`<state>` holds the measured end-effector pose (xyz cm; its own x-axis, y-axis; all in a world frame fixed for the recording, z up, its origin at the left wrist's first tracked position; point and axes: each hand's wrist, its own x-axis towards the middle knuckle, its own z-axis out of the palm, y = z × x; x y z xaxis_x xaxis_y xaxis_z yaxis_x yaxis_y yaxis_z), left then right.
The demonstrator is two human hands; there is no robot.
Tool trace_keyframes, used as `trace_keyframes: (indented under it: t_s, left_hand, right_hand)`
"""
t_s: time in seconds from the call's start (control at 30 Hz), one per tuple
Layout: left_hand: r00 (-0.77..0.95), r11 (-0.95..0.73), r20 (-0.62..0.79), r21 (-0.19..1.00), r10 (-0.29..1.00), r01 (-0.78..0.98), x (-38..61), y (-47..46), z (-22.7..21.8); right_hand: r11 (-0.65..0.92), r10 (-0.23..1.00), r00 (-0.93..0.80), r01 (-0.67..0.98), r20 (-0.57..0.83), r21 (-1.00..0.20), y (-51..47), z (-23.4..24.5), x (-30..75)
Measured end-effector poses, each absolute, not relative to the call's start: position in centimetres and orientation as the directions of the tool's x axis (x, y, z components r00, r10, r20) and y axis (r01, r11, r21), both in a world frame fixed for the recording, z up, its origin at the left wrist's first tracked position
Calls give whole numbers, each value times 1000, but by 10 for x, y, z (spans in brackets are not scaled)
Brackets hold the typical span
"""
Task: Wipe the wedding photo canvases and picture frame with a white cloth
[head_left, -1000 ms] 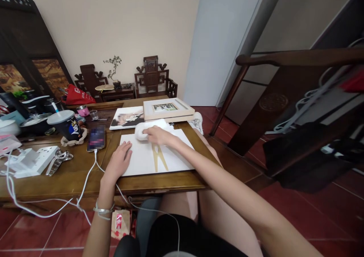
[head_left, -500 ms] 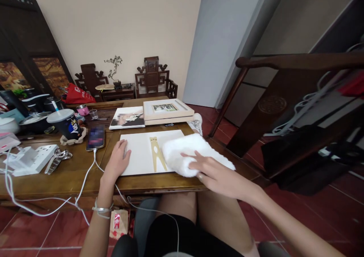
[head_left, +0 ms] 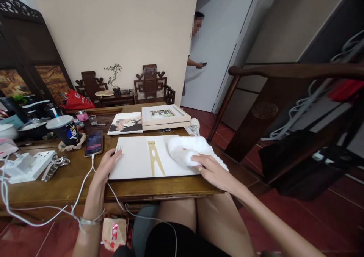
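A flat white board (head_left: 136,162) lies near the front edge of the wooden table. On it rests a yellowish, cat-headed piece (head_left: 154,158) with two long legs and an oval hole. My left hand (head_left: 106,164) lies at the board's left edge, fingers stretched out over it and holding nothing. Bunched under my right hand (head_left: 212,170) is a fluffy white cloth (head_left: 182,149), gripped at its near side. The cloth covers the board's right part and reaches past its right edge.
Behind the board are a printed picture panel (head_left: 126,123) and stacked framed pictures (head_left: 182,116). To the left are a plugged-in phone (head_left: 93,143), a lidded cup (head_left: 64,130), a power strip (head_left: 42,166) and loose white cables. A person (head_left: 195,52) stands by the far door.
My right hand and the cloth have shifted slightly on the board. My left hand has moved a little onto its left edge. A person has appeared in the doorway.
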<state>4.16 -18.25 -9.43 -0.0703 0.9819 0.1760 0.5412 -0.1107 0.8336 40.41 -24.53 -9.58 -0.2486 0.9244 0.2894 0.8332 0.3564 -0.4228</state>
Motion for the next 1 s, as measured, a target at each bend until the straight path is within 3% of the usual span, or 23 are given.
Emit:
trace_keyframes:
  t_s: [0.07, 0.17, 0.27, 0.4, 0.5, 0.63, 0.73, 0.77, 0.83, 0.9, 1.0]
  left_hand:
    - [-63, 25, -7, 961, 998, 277, 46, -191, -80]
    - [-38, 52, -50, 997, 998, 63, 56, -208, -57]
    - [-58, -8, 10, 999, 998, 43, 67, -227, -37]
    - [-149, -107, 115, 992, 982, 62, 80, -254, -20]
    - [-226, -182, 180, 983, 957, 12, 86, -274, -10]
    - [-225, -303, 278, 949, 934, -85, 97, -290, -3]
    - [-156, -340, 313, 921, 937, -193, 106, -287, -13]
    - [-142, -317, 292, 922, 946, -221, 108, -283, -20]
    - [-158, -156, 120, 959, 980, -237, 109, -276, -37]
    - [-212, -2, -68, 949, 975, -314, 107, -272, -54]
    - [-130, 60, -135, 883, 982, -466, 104, -281, -72]
  right_hand:
    - [390, 908, -272, 828, 318, -403, -247, -97, 400]
    - [490, 839, -319, 796, 440, -357, -255, -89, 378]
    - [637, 709, -409, 722, 574, -271, -271, -75, 341]
    - [746, 563, -517, 654, 645, -127, -286, -64, 302]
    - [755, 487, -493, 652, 721, -64, -284, -64, 299]
    - [797, 350, -346, 599, 870, -82, -270, -68, 311]
    - [775, 306, -82, 600, 949, -198, -260, -60, 319]
    - [748, 340, 34, 596, 940, -292, -256, -55, 321]
    - [687, 474, 268, 483, 839, -543, -250, -41, 327]
    - [622, 646, 423, 191, 636, -759, -242, -28, 334]
    - [432, 866, 394, -277, 308, -858, -228, -18, 341]
